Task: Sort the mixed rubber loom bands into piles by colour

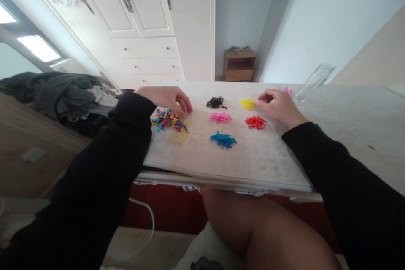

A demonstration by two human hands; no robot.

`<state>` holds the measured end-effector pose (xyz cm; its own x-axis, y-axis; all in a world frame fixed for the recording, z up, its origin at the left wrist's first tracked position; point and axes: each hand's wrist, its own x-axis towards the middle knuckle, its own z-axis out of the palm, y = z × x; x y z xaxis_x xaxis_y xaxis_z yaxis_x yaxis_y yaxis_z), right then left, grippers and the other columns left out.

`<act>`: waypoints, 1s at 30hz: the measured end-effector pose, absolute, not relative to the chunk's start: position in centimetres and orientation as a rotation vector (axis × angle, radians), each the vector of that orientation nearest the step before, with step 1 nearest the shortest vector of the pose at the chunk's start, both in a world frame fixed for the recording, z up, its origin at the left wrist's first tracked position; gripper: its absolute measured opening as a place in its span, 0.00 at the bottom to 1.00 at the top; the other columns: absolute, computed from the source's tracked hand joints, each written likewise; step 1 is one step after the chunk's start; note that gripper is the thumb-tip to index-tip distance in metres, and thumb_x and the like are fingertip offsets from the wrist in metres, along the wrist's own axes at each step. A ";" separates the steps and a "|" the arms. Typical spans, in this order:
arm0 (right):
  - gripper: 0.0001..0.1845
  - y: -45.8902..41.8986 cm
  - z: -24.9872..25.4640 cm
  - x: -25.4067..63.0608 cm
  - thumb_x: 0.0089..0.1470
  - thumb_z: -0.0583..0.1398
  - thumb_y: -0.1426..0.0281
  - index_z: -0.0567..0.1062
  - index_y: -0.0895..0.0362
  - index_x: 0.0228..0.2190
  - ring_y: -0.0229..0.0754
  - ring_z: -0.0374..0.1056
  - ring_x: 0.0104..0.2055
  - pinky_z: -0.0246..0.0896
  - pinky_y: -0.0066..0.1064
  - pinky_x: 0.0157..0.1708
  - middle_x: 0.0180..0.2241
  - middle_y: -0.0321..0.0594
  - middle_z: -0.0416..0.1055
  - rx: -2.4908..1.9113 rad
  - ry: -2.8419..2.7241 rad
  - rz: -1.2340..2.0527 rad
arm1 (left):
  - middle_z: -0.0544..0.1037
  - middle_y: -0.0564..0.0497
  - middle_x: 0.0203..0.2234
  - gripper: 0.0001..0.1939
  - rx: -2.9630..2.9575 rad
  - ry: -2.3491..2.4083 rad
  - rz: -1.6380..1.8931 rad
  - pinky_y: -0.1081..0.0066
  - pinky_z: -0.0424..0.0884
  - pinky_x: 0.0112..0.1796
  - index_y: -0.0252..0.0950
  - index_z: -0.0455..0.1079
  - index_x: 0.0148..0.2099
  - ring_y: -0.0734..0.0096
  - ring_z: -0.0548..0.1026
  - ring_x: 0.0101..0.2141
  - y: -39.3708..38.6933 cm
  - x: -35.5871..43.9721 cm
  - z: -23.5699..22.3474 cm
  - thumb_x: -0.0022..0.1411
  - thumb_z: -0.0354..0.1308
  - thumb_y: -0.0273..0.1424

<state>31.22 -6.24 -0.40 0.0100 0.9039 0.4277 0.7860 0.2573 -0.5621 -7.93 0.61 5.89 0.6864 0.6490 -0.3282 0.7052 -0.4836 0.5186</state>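
Note:
My left hand (169, 98) hovers over a mixed heap of small multicoloured rubber bands (167, 121) on the left of the table. Its fingers are bent and apart, and nothing shows between them. At the table's right, the fingertips of my right hand (276, 104) are pinched together by a small yellow pile of rubber bands (247, 103); whatever lies in the pinch is too small to make out. Sorted by colour, a black pile (215, 101), a pink pile (220, 117), a blue pile (223, 139) and a red pile (256, 122) lie between the hands.
A clear glass bottle (314, 82) leans tilted behind my right hand, with a pink item (288, 90) beside it. The table's front edge (228, 179) runs just above my leg. Dark clothes (60, 97) are heaped at left; a white wardrobe (142, 4) stands beyond.

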 end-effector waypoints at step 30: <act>0.07 -6.4 -0.5 31.1 0.49 0.65 0.67 0.75 0.52 0.22 0.46 0.70 0.30 0.64 0.38 0.32 0.25 0.40 0.77 -1.546 -1.810 0.222 | 0.87 0.50 0.32 0.19 2.247 1.024 -0.014 0.70 0.71 0.40 0.40 0.82 0.44 0.67 0.82 0.32 0.2 -8.5 6.2 0.49 0.72 0.41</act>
<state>31.11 -6.41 -0.53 -0.0072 0.9110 0.4124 0.7844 0.2610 -0.5627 -8.50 0.24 6.18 0.6932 0.6694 -0.2672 0.6762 -0.4757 0.5626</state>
